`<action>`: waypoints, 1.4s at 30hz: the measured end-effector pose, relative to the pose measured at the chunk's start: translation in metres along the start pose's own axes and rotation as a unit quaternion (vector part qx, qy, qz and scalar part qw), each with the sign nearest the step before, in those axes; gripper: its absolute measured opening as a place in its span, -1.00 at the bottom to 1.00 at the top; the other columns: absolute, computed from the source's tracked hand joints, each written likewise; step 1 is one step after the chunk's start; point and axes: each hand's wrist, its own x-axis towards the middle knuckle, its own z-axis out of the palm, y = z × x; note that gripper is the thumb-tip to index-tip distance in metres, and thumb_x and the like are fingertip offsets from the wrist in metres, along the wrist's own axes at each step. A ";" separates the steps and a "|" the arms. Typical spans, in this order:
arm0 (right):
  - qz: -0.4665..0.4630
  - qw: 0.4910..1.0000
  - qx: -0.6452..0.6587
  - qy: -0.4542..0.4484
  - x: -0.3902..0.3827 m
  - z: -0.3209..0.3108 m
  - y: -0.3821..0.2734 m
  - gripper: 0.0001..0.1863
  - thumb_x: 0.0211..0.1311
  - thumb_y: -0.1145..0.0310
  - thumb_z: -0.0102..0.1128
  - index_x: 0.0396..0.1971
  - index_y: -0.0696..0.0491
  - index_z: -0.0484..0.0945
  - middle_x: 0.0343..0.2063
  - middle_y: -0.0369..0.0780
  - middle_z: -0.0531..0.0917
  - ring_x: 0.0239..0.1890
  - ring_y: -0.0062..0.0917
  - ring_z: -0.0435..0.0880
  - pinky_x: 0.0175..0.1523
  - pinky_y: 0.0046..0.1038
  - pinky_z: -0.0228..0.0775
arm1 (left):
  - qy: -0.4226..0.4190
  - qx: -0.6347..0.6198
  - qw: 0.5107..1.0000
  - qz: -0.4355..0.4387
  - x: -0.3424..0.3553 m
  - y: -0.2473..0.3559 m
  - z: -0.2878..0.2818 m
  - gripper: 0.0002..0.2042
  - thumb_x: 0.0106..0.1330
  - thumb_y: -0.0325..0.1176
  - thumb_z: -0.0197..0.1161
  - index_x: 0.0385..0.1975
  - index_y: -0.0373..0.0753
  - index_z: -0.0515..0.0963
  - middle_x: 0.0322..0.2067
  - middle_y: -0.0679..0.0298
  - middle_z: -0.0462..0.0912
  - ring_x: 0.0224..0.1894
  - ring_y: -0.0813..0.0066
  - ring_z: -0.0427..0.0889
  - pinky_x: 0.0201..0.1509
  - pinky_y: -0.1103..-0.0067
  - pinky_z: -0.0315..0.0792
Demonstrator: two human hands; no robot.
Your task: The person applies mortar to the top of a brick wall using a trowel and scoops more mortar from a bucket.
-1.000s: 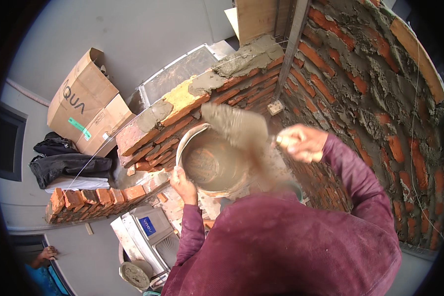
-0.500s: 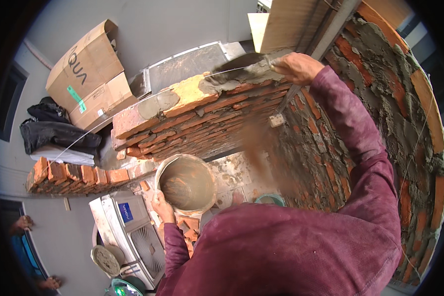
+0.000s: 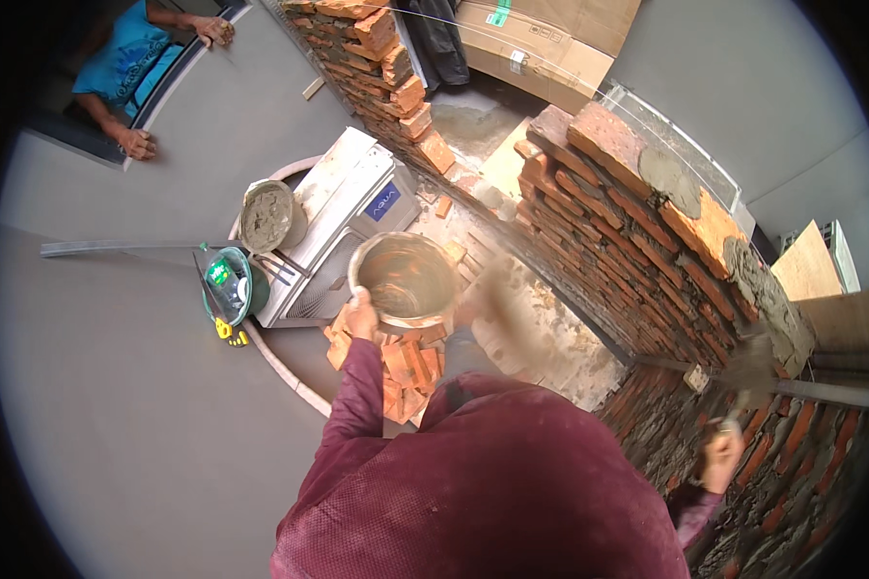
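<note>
My left hand (image 3: 362, 316) is closed on the rim of a round bucket (image 3: 406, 280), whose inner wall is smeared with mortar. At the lower right my right hand (image 3: 720, 452) is closed around the handle of a trowel (image 3: 749, 365). Motion blurs the trowel's blade, which is by the near end of a brick wall (image 3: 599, 217). Grey mortar (image 3: 765, 301) covers that end of the wall's top, and a separate patch (image 3: 670, 180) lies farther along. A taut string runs beside the top course.
Broken bricks (image 3: 407, 374) lie beside the bucket. Left of it stand a white box-shaped unit (image 3: 343, 198), a mortar-filled pail (image 3: 285, 224) and a teal bucket (image 3: 251, 289) with tools. A person in blue (image 3: 135, 63) leans at an opening. Cardboard (image 3: 541, 48) stands behind the wall.
The view has swung left. My right hand and the trowel have come away from the wall top, down and back toward me. My left hand stays on the bucket rim.
</note>
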 end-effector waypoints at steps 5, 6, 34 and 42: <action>0.373 0.923 0.072 -0.061 -0.041 0.110 0.088 -0.84 0.08 0.40 0.09 -0.33 0.11 0.48 -0.63 -0.31 0.47 -0.62 -0.69 0.42 -0.55 -0.66 0.25 | 0.055 -0.147 0.977 -0.147 0.101 0.033 -0.005 -0.54 0.42 0.01 -0.10 0.03 -0.28 0.37 -0.07 0.13 0.53 -0.22 0.28 0.59 -0.36 0.47 0.60; 0.434 0.899 0.057 -0.010 -0.051 0.129 0.104 -0.88 0.07 0.44 0.05 -0.36 0.11 0.48 -0.67 -0.28 0.47 -0.62 -0.67 0.43 -0.55 -0.62 0.26 | 0.037 -0.197 0.972 -0.122 0.116 0.046 0.016 -0.55 0.42 0.00 -0.09 0.02 -0.28 0.37 -0.05 0.13 0.49 -0.16 0.27 0.54 -0.25 0.42 0.60; 0.404 0.837 -0.232 -0.288 0.160 0.433 0.047 -0.76 0.09 0.34 0.07 -0.21 0.02 0.51 -0.38 -0.21 0.56 -0.25 -0.44 0.50 -0.14 -0.43 0.28 | 0.285 0.536 0.779 0.155 0.556 0.206 -0.140 -0.22 0.23 0.17 0.02 0.32 -0.26 0.07 0.19 -0.07 0.33 0.30 -0.03 0.21 0.39 0.13 -0.16; 0.378 0.824 -0.301 -0.296 0.162 0.403 0.034 -0.73 0.10 0.32 0.08 -0.16 -0.01 0.52 -0.30 -0.19 0.59 -0.15 -0.37 0.52 -0.03 -0.38 0.28 | 0.214 0.421 0.849 0.237 0.555 0.235 -0.110 -0.34 0.21 0.18 0.09 0.15 -0.22 0.33 -0.02 -0.07 0.52 0.04 0.04 0.49 0.13 0.32 0.26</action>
